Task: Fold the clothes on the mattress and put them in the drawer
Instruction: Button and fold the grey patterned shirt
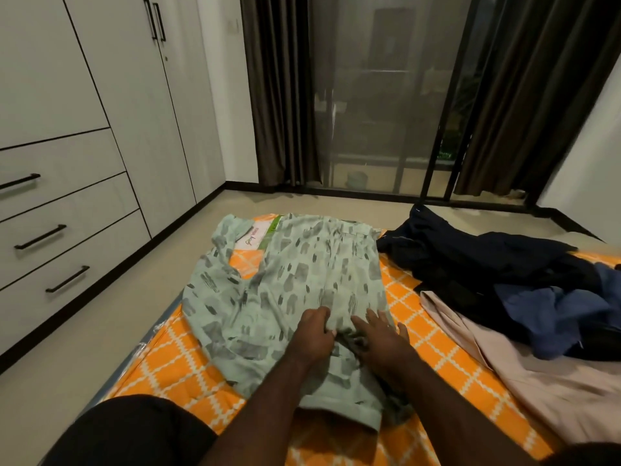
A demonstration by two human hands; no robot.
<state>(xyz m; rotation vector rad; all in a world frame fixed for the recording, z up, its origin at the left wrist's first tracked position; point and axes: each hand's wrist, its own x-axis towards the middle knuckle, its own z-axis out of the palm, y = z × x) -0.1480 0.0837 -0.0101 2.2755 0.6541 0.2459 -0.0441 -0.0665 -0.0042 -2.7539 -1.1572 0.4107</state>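
The green shirt (302, 274) lies spread along the left half of the orange mattress (174, 364), its collar at the far end and its near hem under the person's forearms. Both hands sit on its middle, close together. The left hand (312, 334) has its fingers curled down into the cloth and seems to pinch a bunched fold, though blur makes the grip hard to confirm. The right hand (379, 338), just right of it, lies flat with fingers straight and spread, pressing the fabric. A heap of dark clothes (487, 264) and a beige garment (537, 375) lie to the right; the drawers (67, 230) stand closed on the left.
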